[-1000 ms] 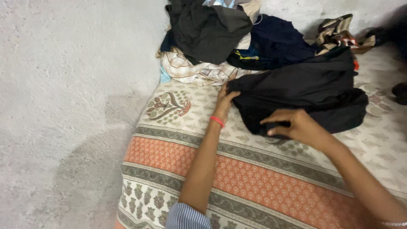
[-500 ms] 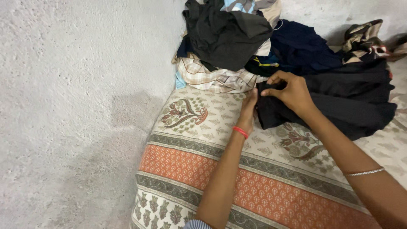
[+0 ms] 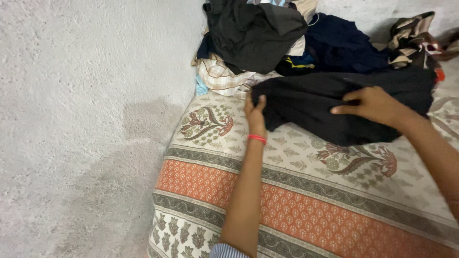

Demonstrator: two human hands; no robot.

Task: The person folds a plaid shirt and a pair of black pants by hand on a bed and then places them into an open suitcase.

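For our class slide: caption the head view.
Both hands, left hand and right hand, grip a black garment on a patterned bedsheet.

Home bedroom, patterned bedsheet (image 3: pixel 296 200), clothes pile (image 3: pixel 287 38)
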